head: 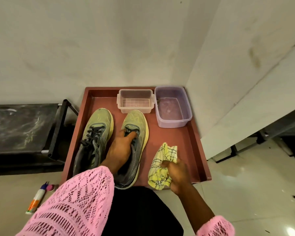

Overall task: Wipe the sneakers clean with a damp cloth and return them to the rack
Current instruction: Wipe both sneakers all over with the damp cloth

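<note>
1. A black rack (24, 126) stands at the far left against the wall, its top shelf dusty and streaked.
2. On the floor in front of it lies a tube (36, 200) with a white body and an orange end, next to a small pink item too blurred to name.
3. A brown tray (197, 142) sits on the floor just right of the rack, in the corner of the room.
4. The left sneaker (95, 133) rests flat on the tray, toe toward the wall, laces tied.
5. The right sneaker (136, 126) lies just beside it, also toe to the wall.
6. The left hand (121, 149), in a pink sleeve (75, 201), reaches into this shoe's opening; its fingers curl round the tongue and laces.
7. A clear box (134, 103) stands at the tray's back edge, beyond the toes.
8. A purple tub (172, 108) touches its right side and holds shallow water.
9. The right hand (176, 176) grips a crumpled yellow cloth (162, 164) over the tray's near right part, well apart from the shoes.
</note>
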